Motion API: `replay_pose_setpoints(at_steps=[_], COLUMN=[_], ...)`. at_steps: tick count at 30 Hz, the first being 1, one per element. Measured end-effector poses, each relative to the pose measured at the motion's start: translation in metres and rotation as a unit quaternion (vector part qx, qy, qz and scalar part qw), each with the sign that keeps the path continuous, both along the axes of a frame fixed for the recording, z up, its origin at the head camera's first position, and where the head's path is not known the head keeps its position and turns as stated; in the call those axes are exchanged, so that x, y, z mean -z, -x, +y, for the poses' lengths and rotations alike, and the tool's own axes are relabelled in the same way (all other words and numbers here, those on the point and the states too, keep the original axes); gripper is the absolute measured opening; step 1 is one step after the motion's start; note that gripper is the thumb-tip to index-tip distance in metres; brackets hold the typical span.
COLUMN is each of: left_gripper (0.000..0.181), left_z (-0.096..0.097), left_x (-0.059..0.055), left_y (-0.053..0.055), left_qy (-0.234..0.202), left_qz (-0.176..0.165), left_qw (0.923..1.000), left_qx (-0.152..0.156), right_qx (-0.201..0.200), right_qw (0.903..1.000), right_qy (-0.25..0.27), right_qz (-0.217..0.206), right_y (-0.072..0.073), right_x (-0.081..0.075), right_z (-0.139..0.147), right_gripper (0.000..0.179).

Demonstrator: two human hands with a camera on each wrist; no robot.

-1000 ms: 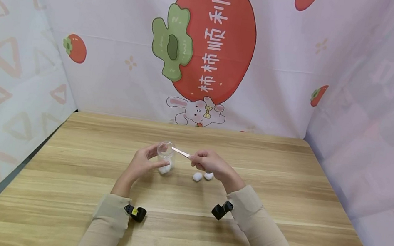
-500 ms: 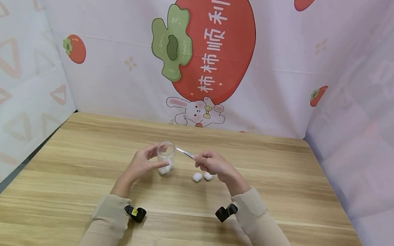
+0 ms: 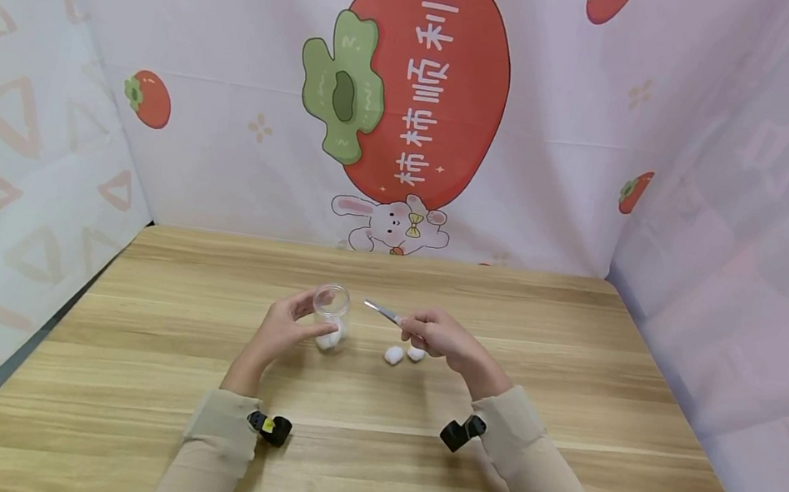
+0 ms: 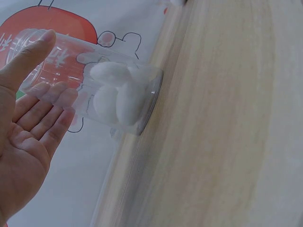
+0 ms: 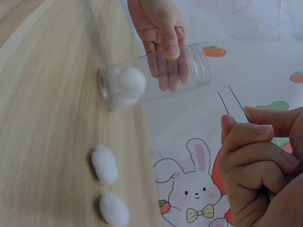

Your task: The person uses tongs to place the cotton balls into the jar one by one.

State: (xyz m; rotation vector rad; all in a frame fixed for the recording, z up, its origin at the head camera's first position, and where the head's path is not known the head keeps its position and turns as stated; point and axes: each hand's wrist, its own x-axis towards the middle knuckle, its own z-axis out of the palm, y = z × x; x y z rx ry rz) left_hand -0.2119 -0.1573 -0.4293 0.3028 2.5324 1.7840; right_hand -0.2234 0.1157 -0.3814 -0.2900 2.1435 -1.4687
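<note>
Two white balls (image 3: 393,355) lie at four o'clock from the clear jar (image 3: 330,312) my left hand (image 3: 282,329) grips; my right hand (image 3: 443,339) pinches tweezers (image 3: 382,312) toward three.

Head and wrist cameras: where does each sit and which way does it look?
Head: on the head, looking forward and down at the table; left hand, right hand and sleeves show.
Left wrist: on that wrist, looking at the clear jar of white balls; the left hand shows.
Right wrist: on that wrist, looking past the right hand and tweezers toward the jar; both hands show.
Both wrist views share the jar and left hand.
</note>
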Motion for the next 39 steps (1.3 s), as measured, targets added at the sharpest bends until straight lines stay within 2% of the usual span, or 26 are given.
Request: replay_pose_setpoints(at_steps=[4,8,18,29,39], left_gripper=[0.064,0.064,0.064,0.066,0.066], left_z=[0.002,0.002,0.001,0.002,0.003], left_x=[-0.013,-0.019,-0.016,-0.018,-0.02], left_y=[-0.008,-0.012,-0.01,-0.01,-0.012], left_qy=[0.002,0.004,0.004,0.001,0.006], left_qz=[-0.001,-0.002,0.001,-0.007,-0.006], left_qw=[1.0,1.0,1.0,1.0,1.0], left_qx=[0.005,0.006,0.004,0.002,0.004], right_qx=[0.002,-0.002,-0.009,0.002,0.0], right_qw=[1.0,1.0,1.0,0.9999,0.9999], right_qy=[-0.003,-0.002,-0.002,0.004,-0.002], right_qz=[-0.001,-0.001,-0.002,-0.012,-0.015], right_y=[-0.001,-0.002,-0.005,-0.009,-0.012], right_x=[0.002,0.003,0.009,0.01,0.023], right_z=[0.003,0.006,0.014,0.018,0.025], right_gripper=[0.029,0.03,0.03,0.029,0.03])
